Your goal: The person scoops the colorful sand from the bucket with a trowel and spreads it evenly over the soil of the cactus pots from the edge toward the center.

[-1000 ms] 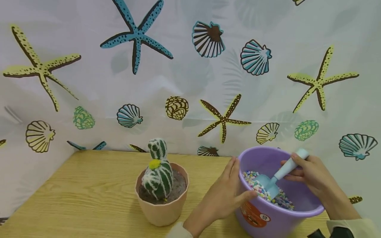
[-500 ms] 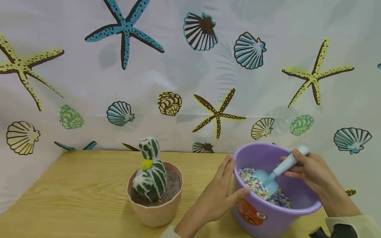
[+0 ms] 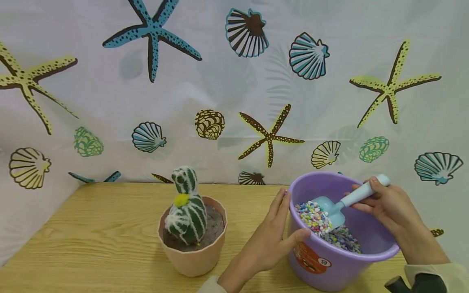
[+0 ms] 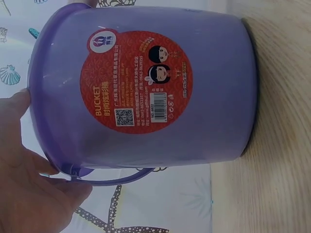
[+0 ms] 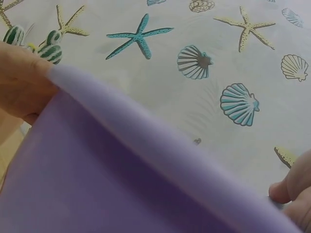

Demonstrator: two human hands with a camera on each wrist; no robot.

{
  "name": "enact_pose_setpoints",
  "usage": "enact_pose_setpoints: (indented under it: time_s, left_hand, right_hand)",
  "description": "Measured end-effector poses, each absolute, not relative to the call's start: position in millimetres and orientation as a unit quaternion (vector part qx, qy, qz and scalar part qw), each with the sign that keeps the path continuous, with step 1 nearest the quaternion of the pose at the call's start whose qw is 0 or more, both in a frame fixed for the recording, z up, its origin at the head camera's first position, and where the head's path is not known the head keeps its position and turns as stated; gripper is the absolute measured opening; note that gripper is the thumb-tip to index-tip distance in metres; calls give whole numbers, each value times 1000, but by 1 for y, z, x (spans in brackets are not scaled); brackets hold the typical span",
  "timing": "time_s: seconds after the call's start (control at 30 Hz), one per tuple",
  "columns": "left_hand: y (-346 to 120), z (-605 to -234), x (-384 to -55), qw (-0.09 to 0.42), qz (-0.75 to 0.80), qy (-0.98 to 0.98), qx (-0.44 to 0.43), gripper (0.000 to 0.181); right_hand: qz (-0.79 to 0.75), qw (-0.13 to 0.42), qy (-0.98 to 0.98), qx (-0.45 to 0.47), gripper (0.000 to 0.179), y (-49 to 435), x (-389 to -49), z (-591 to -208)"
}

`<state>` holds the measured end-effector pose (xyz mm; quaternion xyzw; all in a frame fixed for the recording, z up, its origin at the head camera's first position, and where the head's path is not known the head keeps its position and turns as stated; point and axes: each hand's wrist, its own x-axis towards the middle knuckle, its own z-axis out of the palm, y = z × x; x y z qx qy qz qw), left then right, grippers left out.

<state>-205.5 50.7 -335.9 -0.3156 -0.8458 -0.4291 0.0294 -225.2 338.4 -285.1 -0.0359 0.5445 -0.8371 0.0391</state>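
A purple bucket [image 3: 348, 280] stands on the table, holding small multicoloured pebbles [image 3: 342, 240]. My right hand [image 3: 393, 207] grips the handle of a light blue scoop [image 3: 360, 194] inside the bucket. The scoop is tilted, its blade low on the left. Pebbles are heaped against the blade and partly hide it; how many lie in it I cannot tell. My left hand [image 3: 265, 240] rests on the bucket's left side, fingers straight and thumb on the rim. In the left wrist view, that hand [image 4: 29, 170] touches the rim beside the bucket's handle [image 4: 116, 181].
Left of the bucket stands a peach pot [image 3: 194, 262] with a green-and-white toy cactus [image 3: 188, 215] in dark soil. Both share a wooden table [image 3: 102, 232]. Behind it hangs a pale cloth [image 3: 220, 81] printed with starfish and shells.
My right hand has raised the scoop slightly and shifted it to the right, pebbles gathered at its blade. My left hand keeps its place on the bucket. The head view has turned a little.
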Motion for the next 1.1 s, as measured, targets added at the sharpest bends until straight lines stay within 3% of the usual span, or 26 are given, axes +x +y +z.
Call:
enact_pose_setpoints:
  time_s: [0.33, 0.7, 1.1]
  left_hand:
    - [52, -336, -205, 20, -417, -852, -315, 82]
    - [51, -337, -205, 13, -406, -857, -318, 81]
    - [51, -339, -206, 28, -396, -859, -323, 81]
  right_hand:
    - [-866, 20, 499, -25, 27, 338, -225, -284]
    - [-856, -53, 513, -35, 21, 334, -219, -283]
    - [-855, -59, 514, -29, 19, 334, -219, -284]
